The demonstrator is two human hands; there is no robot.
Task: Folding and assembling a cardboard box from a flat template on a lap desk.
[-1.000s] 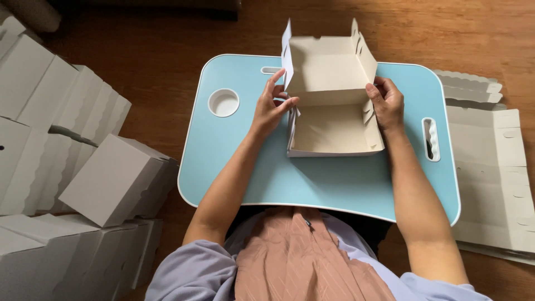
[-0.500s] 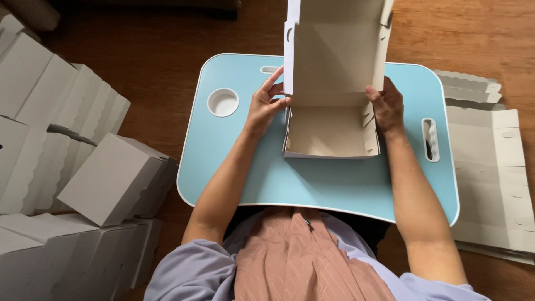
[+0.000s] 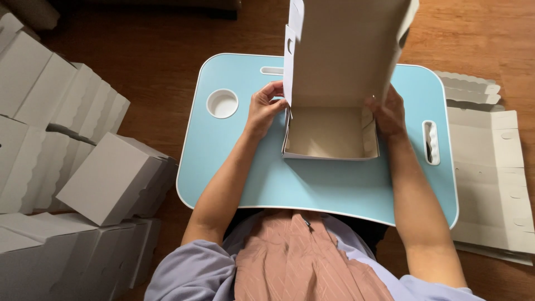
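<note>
We sit over a dark wood floor [image 3: 139, 50], w/ a stack of finished grey-white boxes [image 3: 67, 167] piled along our left side, several w/ scalloped edges, one tilted box nearest our left elbow. On our right, flat unfolded box blanks [image 3: 490, 167] lie on the floor, edges also scalloped, partly tucked under the surface's right end.

The surface [image 3: 334, 184] is a light-blue lap tray w/ rounded corners and white rim; round cup recess [image 3: 222, 103] at its left, narrow slot handle [image 3: 430, 142] at its right, another slot at the far edge, approx. centre-left.

On the middle of it stands the cardboard box [image 3: 334, 95] we're working on: pale grey-beige card, matte, plain inside. Its base is a shallow open tray, square-ish, w/ low walls, sitting flat on the blue top. The lid panel stands up nearly vertical from the far wall, tall, reaching past the top of the view, w/ side flaps folded inward and small notches/cutouts on the left flap.

Left hand [image 3: 263, 108] is at the box's left side, fingers curled and pinching the lower edge of the left lid flap where it meets the base. Right hand [image 3: 387, 111] is pressed against the right side, fingers partly hidden behind the lid wall, gripping the flap/wall there. Both forearms bare, lying over the surface.
</note>
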